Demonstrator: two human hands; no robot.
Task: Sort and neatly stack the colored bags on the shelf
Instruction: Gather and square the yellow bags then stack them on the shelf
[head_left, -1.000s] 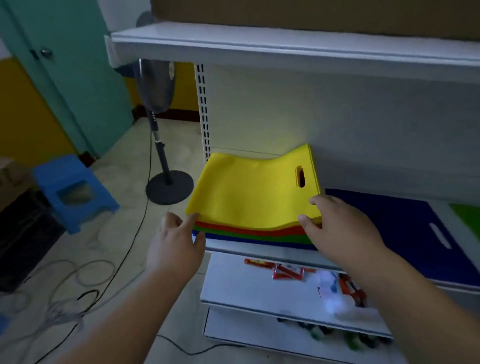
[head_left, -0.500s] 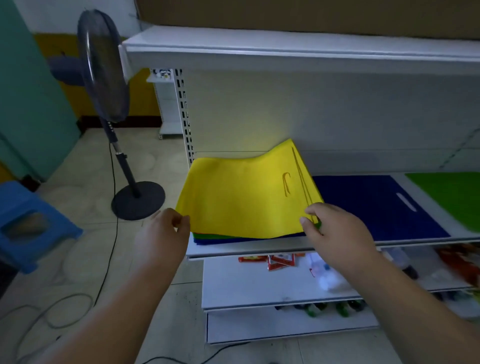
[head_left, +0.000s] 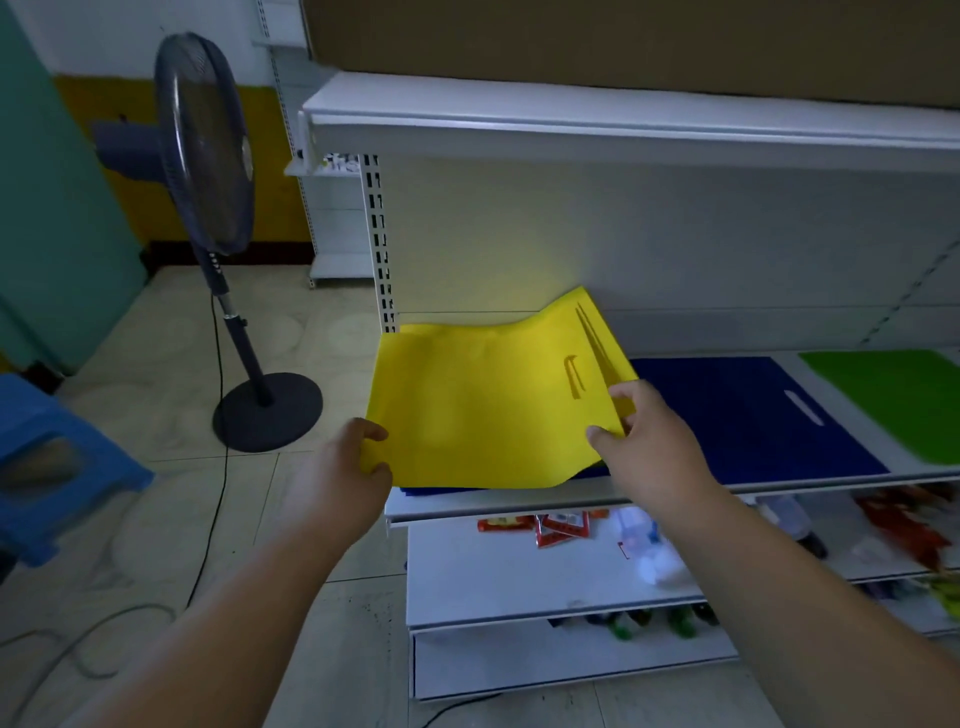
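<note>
A yellow bag (head_left: 483, 410) with a slot handle lies on top of a pile at the left end of the white shelf (head_left: 519, 506). Only a blue sliver of the pile shows under its front edge. My left hand (head_left: 343, 478) pinches the bag's near left corner. My right hand (head_left: 649, 441) pinches its right edge near the handle. To the right a dark blue bag (head_left: 753, 415) lies flat on the shelf, and a green bag (head_left: 893, 395) lies beyond it at the frame's right edge.
A standing fan (head_left: 208, 156) stands on the tiled floor left of the shelf, its base (head_left: 267, 413) close to the shelf post. A blue stool (head_left: 52, 462) sits at the far left. Cables trail across the floor. Lower shelves (head_left: 519, 577) hold small packets and bottles.
Both hands have closed onto the yellow bag's edges. The bag has slid forward over the pile, hiding the red and green layers. The view has swung right.
</note>
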